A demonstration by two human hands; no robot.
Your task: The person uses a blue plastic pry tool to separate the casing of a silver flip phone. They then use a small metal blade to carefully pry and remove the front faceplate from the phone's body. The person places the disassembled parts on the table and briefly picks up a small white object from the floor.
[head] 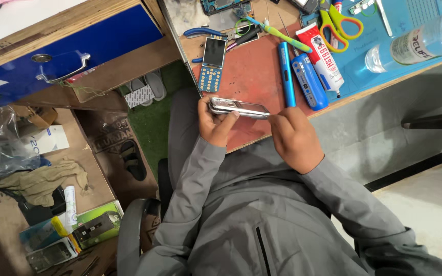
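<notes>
Right at the near edge of the tabletop (254, 76), both hands are on a slim silver bar-shaped phone body (239, 108), held on its side just above the reddish-brown mat. The left hand (215, 122) wraps its fingers around the left end, thumb pressed along the casing, so it's basically acting as a clamp. The right hand (292, 138) is curled up with its fingertips pinched together at the phone's right end; looks like it's working at the seam, but I can't tell if there's a small tool or just a fingernail in there. Holding it edge-up like that makes sense to me if you want the seam facing you.

Just beyond the left hand lies a small keypad phone with a dark screen and yellow-dotted blue keys (213, 64), flat on the mat. Further right, near the right hand, sit a slim blue pen-shaped tool (285, 74) and a chunkier blue handheld gadget (309, 82), side by side, easy to grab. Past those there's a red-and-white glue tube (321, 56), scissors with yellow and orange handles (336, 23), and a clear plastic bottle (418, 43) lying on its side toward the right edge, on a blue work mat. A green-handled toothbrush (277, 31) lies toward the far edge.

Off to the left is a blue drawer front with a metal handle (62, 64).
</notes>
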